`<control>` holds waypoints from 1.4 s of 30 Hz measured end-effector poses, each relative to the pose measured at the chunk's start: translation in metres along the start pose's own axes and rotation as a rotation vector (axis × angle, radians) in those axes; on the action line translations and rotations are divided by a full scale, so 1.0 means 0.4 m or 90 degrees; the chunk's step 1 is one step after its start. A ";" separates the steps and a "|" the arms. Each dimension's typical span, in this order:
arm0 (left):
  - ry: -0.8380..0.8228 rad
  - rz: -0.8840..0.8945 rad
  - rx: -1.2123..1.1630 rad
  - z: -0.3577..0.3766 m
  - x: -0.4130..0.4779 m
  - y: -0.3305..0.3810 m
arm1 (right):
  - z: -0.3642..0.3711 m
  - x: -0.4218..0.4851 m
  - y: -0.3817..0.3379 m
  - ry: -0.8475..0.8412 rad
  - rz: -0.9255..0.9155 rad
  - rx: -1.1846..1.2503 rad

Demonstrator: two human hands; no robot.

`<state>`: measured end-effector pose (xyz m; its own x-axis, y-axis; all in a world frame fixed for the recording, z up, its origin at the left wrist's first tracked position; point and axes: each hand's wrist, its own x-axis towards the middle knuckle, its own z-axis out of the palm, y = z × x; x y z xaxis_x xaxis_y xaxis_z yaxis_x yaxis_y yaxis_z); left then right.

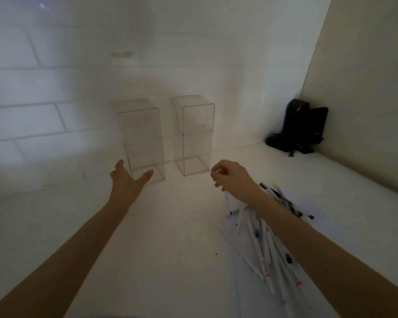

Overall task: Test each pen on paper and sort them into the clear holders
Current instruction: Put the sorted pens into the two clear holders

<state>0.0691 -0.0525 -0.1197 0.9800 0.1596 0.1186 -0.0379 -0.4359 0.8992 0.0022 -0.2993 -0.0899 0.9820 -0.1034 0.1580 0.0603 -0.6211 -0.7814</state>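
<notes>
The left hand (126,180) is spread open by the left holder (143,138), while the right hand (231,177) is curled beyond the pens (262,244), its grip unclear.

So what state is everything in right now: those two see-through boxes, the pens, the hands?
Left clear holder: upright, empty.
Right clear holder: upright, empty.
Pens: loose heap, unsorted.
Paper: flat under the pens.
Left hand: open, fingers spread, reaching toward the left clear holder.
Right hand: fingers curled; whether it holds anything is unclear.
Black device: standing in the corner.
</notes>
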 end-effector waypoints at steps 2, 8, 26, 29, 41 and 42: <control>0.009 0.034 -0.024 -0.015 0.027 -0.005 | 0.084 0.049 -0.038 -0.036 -0.026 0.037; -0.066 0.085 -0.086 -0.023 0.057 -0.036 | 0.288 0.140 -0.143 -0.086 0.007 0.224; -0.198 0.172 -0.009 -0.029 -0.200 -0.038 | 0.185 -0.101 -0.055 -0.086 -0.007 0.214; -0.176 0.211 0.065 -0.077 -0.205 -0.001 | 0.163 -0.106 -0.041 -0.098 -0.034 0.143; -0.201 0.283 -0.057 -0.141 -0.034 0.201 | 0.202 -0.051 -0.028 -0.081 -0.016 0.217; -0.193 0.267 -0.088 -0.138 -0.030 0.217 | 0.205 -0.049 -0.028 -0.070 -0.016 0.223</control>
<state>0.0433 -0.0432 -0.0197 0.8871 -0.2745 0.3711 -0.4434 -0.2834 0.8503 -0.0028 -0.2264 -0.1337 0.9917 0.0045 0.1286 0.1234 -0.3167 -0.9405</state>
